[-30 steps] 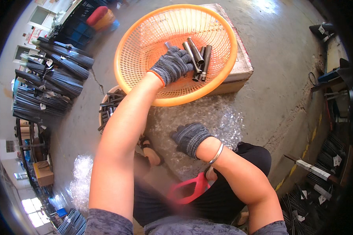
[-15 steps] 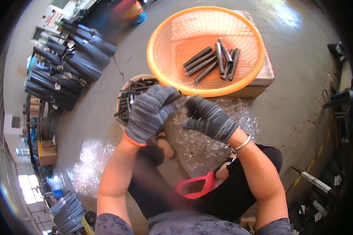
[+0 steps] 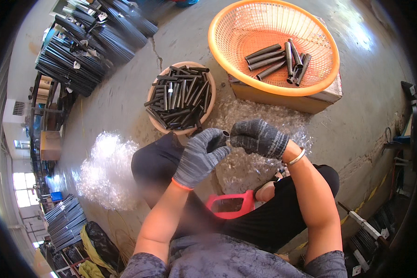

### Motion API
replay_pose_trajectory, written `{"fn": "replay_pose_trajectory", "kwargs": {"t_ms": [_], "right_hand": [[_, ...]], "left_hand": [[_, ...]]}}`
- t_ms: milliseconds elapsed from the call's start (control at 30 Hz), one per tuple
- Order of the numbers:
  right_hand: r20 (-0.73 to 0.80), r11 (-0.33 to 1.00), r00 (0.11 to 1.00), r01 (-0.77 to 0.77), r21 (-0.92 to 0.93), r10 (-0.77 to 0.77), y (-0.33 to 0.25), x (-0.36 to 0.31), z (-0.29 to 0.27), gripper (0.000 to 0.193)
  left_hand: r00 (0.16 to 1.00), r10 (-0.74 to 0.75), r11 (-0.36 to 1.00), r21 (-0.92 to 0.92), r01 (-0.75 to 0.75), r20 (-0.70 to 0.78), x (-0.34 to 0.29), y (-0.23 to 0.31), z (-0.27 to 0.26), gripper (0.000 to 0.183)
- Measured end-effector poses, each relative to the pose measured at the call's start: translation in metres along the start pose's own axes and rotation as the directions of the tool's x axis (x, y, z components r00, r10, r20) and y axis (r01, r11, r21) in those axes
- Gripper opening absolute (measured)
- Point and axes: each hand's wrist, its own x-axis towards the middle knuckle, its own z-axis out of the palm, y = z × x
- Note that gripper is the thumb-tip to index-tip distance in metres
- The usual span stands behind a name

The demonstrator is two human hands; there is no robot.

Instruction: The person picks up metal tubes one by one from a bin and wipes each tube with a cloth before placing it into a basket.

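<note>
Both gloved, left hand (image 3: 200, 157) and right hand (image 3: 259, 137) now meeting mid-frame, pinching one short dark tube (image 3: 225, 134) by its ends. A second ago the left reaching into the orange basket (image 3: 222, 55) at upper right; now back, a fresh tube in hand. Just above, the round tub (image 3: 152, 95) full of tubes.

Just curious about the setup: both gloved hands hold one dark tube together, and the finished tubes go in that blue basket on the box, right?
Not quite: the basket on the box is orange, not blue, as the head view shows. The rest stands: left hand and right hand hold one dark tube between them, and several tubes lie in the basket.
</note>
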Motion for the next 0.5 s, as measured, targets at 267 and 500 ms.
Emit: {"fn": "replay_pose_trajectory", "kwargs": {"t_ms": [267, 500], "right_hand": [[-0.111, 0.956, 0.975, -0.159, 0.248, 0.191, 0.020, -0.012, -0.011, 0.017], [-0.305, 0.934, 0.903, -0.344, -0.094, 0.302, 0.061, -0.003, -0.023, 0.026]], "left_hand": [[0.926, -0.281, 0.601, -0.706, 0.374, 0.252, -0.028, -0.001, -0.008, 0.023], [0.985, -0.059, 0.343, -0.924, 0.170, 0.160, -0.073, 0.011, -0.060, 0.031]]}}
